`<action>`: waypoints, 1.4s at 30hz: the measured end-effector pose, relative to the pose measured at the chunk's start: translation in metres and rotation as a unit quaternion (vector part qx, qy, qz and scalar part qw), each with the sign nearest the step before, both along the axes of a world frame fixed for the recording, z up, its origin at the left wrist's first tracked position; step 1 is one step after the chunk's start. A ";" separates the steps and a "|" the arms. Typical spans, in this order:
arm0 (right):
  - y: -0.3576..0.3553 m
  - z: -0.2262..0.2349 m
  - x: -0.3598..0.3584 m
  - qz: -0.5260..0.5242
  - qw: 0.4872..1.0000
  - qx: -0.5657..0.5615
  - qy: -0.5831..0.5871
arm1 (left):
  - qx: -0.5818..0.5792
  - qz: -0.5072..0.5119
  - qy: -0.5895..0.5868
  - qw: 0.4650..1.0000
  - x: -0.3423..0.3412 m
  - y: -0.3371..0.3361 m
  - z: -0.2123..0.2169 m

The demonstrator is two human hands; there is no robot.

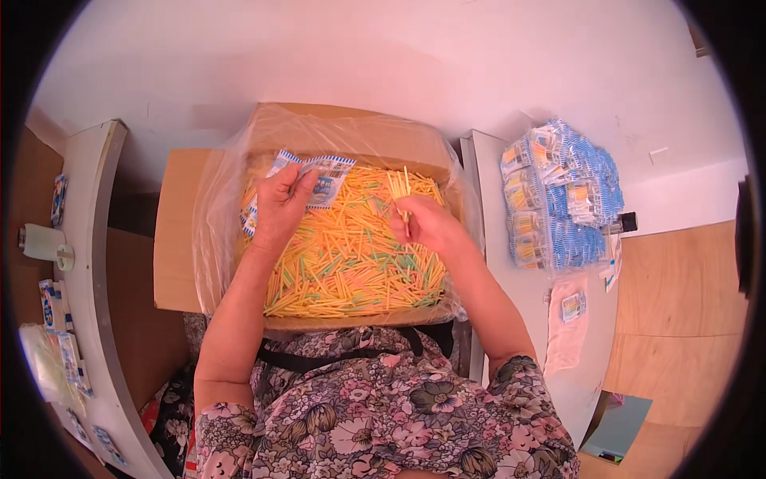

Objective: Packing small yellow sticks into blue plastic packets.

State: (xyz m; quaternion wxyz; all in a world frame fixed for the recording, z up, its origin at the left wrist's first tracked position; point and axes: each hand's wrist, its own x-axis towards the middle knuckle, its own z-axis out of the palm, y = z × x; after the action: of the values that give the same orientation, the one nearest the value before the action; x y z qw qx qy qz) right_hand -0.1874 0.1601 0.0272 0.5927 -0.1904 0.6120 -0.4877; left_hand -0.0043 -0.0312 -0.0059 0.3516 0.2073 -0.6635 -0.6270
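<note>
An open cardboard box (177,239) with a clear plastic liner (214,247) stands in front of me, filled with loose thin sticks (351,263), mostly yellow with some green and pink. Over its far left part, my left hand (281,206) pinches small blue-and-white printed packets (327,177) between thumb and fingers. More of the packet material hangs below that hand, partly hidden by it. My right hand (429,223) is closed around a small bunch of yellow sticks (399,185), held upright above the box's right side. The two hands are apart.
On the right table (503,275) stands a large stack of filled blue-and-white packets (558,199), with a pink cloth (566,335) nearer me bearing one packet (573,306). The left table (104,319) holds a pale cone-shaped spool (44,243) and several small packets. A wall rises behind the box.
</note>
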 end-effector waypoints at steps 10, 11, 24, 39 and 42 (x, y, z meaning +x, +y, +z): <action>-0.039 -0.033 -0.013 -0.255 0.947 0.022 -0.195 | 0.066 -0.021 0.021 0.997 0.000 0.003 0.004; -0.042 -0.033 -0.013 -0.249 0.949 0.001 -0.192 | 0.042 -0.024 0.014 0.999 0.001 0.002 0.003; -0.030 -0.038 -0.007 -0.097 0.933 0.003 -0.347 | -0.033 -0.023 -0.020 0.999 0.003 -0.002 0.003; -0.038 -0.004 0.018 -0.236 0.942 -0.078 -0.225 | 0.145 -0.263 -0.051 0.952 0.008 0.002 0.009; -0.031 0.003 0.029 -0.285 0.908 -0.200 -0.234 | 0.103 -0.418 -0.133 0.893 0.008 0.015 0.022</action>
State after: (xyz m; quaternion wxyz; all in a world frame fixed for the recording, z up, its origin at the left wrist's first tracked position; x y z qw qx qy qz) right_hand -0.1583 0.1289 0.0297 0.5039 -0.0029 0.3736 -0.7788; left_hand 0.0042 -0.0166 0.0159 -0.0576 0.0278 -0.6616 -0.7471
